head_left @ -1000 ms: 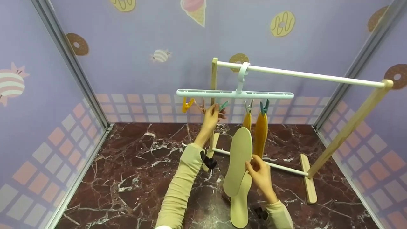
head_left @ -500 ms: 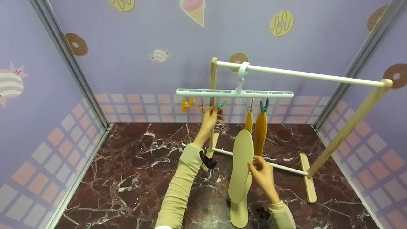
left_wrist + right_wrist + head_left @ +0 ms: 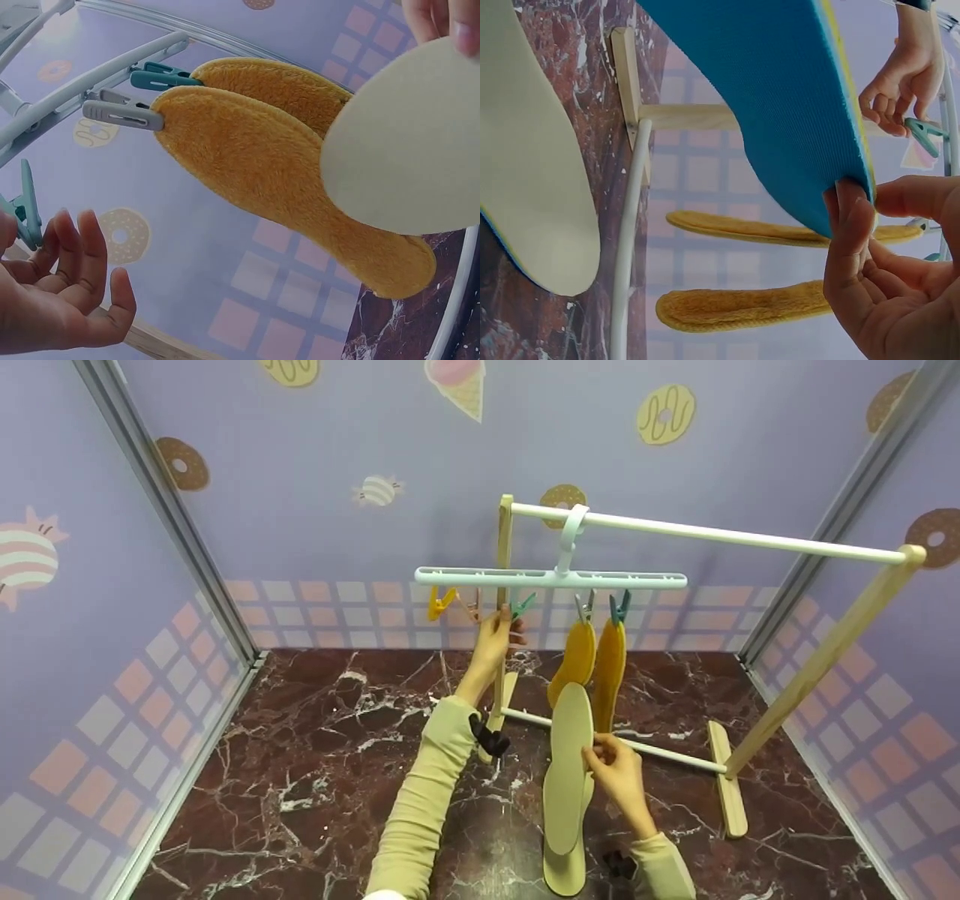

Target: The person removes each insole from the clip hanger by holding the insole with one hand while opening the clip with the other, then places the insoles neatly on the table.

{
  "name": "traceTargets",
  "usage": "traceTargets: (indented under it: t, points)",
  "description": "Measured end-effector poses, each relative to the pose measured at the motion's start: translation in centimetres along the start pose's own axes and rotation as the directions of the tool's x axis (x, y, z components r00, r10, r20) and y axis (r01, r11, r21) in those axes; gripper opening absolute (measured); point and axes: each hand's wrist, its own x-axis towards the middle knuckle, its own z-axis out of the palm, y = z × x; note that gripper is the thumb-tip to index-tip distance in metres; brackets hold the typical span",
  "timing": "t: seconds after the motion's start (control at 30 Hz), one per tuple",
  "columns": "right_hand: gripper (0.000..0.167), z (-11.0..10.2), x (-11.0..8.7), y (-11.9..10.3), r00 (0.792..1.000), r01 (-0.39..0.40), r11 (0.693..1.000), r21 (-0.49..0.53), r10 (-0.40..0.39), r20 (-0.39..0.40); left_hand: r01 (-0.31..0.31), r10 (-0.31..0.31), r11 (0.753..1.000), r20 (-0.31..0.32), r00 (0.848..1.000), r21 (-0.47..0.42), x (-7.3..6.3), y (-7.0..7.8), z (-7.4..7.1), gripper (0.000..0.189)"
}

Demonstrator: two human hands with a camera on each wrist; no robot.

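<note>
My left hand (image 3: 493,641) pinches a green clothespin (image 3: 524,605) under the pale hanger (image 3: 540,578); the right wrist view shows its fingers at the handle end of that clothespin (image 3: 924,137). Between thumb and fingers of my right hand (image 3: 616,765) is an insole (image 3: 568,780), gripped at its edge, cream on one face and blue (image 3: 780,97) on the other. A matching insole (image 3: 564,879) lies cream side up on the table, partly covered in the head view. Two fuzzy orange insoles (image 3: 240,146) hang by a grey clothespin (image 3: 124,111) and a teal clothespin (image 3: 161,76).
The hanger hooks over the white bar of a wooden rack (image 3: 705,533). A yellow clothespin (image 3: 441,604) and a pink clothespin (image 3: 471,606) hang at its left end. Below spreads a dark red marbled table (image 3: 337,780), with printed walls around it.
The held insole's upper end has dropped and its lower end has swung right, then downward. The nearer orange insole has turned to show more of its face. My left hand has barely shifted.
</note>
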Motion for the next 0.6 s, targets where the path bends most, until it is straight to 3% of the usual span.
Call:
traceTargets:
  t: [0.17, 0.6]
  points:
    - [0.020, 0.7, 0.5, 2.9, 0.999, -0.045, 0.999, -0.001, 0.045, 0.029, 0.052, -0.052, 0.999, -0.007, 0.999, -0.002, 0.2, 0.1, -0.1, 0.042]
    - [0.018, 1.1, 0.1, 4.2, 0.994, -0.082, 0.993, -0.091, 0.087, 0.061, 0.110, -0.111, 0.994, 0.023, 0.994, 0.021, -0.1, 0.5, -0.4, 0.047]
